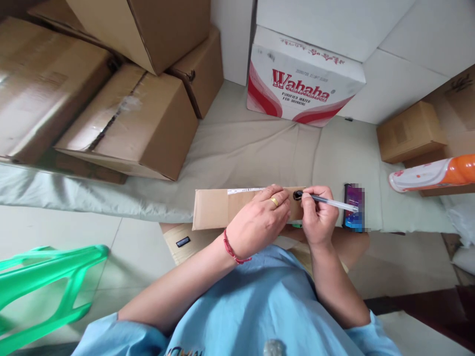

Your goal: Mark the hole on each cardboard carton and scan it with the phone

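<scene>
A small, long cardboard box [211,209] lies across the front edge of the cloth-covered surface, above my lap. A strip of white label shows along its far edge. My left hand [264,212], with a ring and a red string bracelet, rests flat over the middle of the box. In my right hand [319,213] a clear pen with a dark refill [339,203] is pinched, its tip end by the box's right end. Beside that tip is a black mark [298,195]; whether it is ink or something else I cannot tell.
A phone [352,207] lies right of my right hand. Large cardboard boxes [129,118] are stacked at left, and a Wahaha water carton [302,84] stands at the back. An orange and white bottle-like object [430,173] juts in at right. A green stool [55,287] is at lower left.
</scene>
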Action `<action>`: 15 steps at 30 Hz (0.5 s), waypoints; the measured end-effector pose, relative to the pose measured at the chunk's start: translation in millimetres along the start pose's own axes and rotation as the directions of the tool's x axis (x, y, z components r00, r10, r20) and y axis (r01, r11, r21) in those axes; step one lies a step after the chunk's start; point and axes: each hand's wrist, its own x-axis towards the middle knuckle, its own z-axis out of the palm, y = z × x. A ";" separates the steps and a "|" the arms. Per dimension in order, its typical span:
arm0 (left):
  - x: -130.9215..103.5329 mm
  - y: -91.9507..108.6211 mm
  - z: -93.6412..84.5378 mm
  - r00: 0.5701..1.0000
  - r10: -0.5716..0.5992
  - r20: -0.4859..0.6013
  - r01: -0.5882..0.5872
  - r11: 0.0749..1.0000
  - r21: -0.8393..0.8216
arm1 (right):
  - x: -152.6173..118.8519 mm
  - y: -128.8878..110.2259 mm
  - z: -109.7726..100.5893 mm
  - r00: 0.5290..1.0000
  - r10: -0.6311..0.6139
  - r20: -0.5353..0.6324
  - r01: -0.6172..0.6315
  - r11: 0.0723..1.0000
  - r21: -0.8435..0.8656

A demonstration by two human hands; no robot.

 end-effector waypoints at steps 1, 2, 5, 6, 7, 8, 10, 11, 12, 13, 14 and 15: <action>0.2 0.2 0.2 1.000 0.001 -0.009 -0.001 1.000 0.002 | 0.1 0.5 -0.3 1.000 -0.011 0.010 0.011 1.000 0.012; 0.3 0.3 0.3 1.000 0.000 -0.016 0.000 1.000 0.004 | 0.2 1.1 -0.5 1.000 -0.020 0.022 0.019 0.999 0.029; 0.6 0.8 0.4 1.000 -0.005 -0.022 0.005 1.000 0.001 | 0.3 3.0 -0.2 0.999 -0.007 0.033 0.004 0.996 0.086; 0.6 0.9 0.2 1.000 -0.007 -0.020 0.007 1.000 0.000 | 0.2 3.3 0.0 1.000 0.006 0.026 -0.008 0.995 0.098; 0.7 1.0 -0.1 1.000 -0.007 -0.019 0.007 1.000 -0.002 | 0.3 3.5 0.1 1.000 0.018 0.019 -0.020 0.995 0.102; 0.8 1.1 -0.5 1.000 -0.006 -0.016 0.006 1.000 -0.004 | 0.3 3.4 0.0 1.000 0.027 0.016 -0.028 0.995 0.100; 1.0 1.3 -1.2 1.000 -0.009 -0.013 0.009 1.000 -0.005 | 0.5 2.5 -0.8 0.999 0.035 0.022 -0.036 0.995 0.093; 1.1 1.3 -1.4 1.000 -0.011 -0.011 0.011 1.000 -0.005 | 0.6 2.0 -1.6 0.999 0.038 0.035 -0.041 0.995 0.095; 1.2 1.4 -1.5 1.000 -0.011 -0.009 0.011 1.000 -0.003 | 0.4 1.5 -2.5 0.998 0.043 0.048 -0.048 0.994 0.102; 1.3 1.5 -1.5 1.000 -0.011 -0.008 0.011 1.000 -0.001 | 0.1 1.2 -3.4 0.997 0.052 0.056 -0.058 0.992 0.113; 1.4 1.5 -1.3 1.000 -0.011 -0.007 0.011 1.000 0.001 | -0.4 1.1 -4.2 0.997 0.063 0.054 -0.069 0.990 0.126; 1.4 1.5 -1.0 1.000 -0.011 -0.007 0.011 1.000 0.002 | -1.0 1.2 -4.7 0.996 0.075 0.043 -0.081 0.987 0.138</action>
